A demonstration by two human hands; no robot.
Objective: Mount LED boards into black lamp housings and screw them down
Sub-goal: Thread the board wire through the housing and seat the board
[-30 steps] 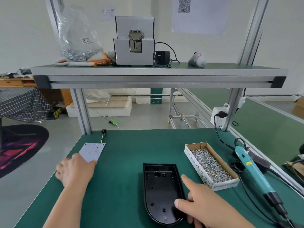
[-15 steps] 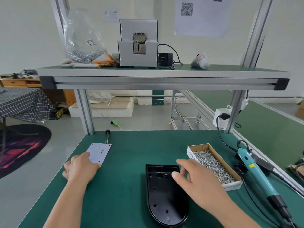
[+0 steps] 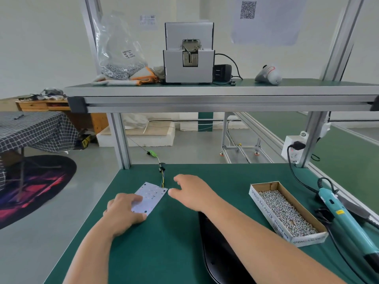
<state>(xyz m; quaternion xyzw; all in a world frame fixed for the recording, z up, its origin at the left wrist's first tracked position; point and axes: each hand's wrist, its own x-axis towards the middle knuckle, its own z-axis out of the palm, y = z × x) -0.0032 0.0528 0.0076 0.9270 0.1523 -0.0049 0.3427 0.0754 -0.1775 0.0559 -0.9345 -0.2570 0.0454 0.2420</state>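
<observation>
Board: the LED board (image 3: 150, 198) lies flat on the bench (image 3: 164, 253), left of centre in the frame. Nothing is mounted yet.
Board axis: its long side runs from lower left to upper right. The wires (image 3: 162, 177) leave its far end and run up the frame.
Left hand: the left hand (image 3: 123, 210) has its fingers laid on the board's near-left corner, with the thumb at the near edge. I cannot tell whether it pinches the board or only presses on it.
Right hand: the right hand (image 3: 190, 191) is spread wide and holds nothing. It is just beside the board's far-right corner, thumb tip nearly at that corner.
Housing: the black housing (image 3: 217, 253) sits lower centre, its long axis running up and down the frame. The right forearm crosses over it and hides most of it.
Key relation: the board lies up and to the left of the housing, with bare bench between them. Both hands are at the board, the left one on it. By my reading, the board must go down and right, and turn to match the housing's axis.
Box: an open cardboard box (image 3: 287, 212), right of centre, is full of small silver screws.
Driver: a teal screwdriver (image 3: 344, 218) lies beside the box at the right edge, untouched.
Shelf: a clear bag (image 3: 119, 58) at upper left holds more small metal parts.
</observation>
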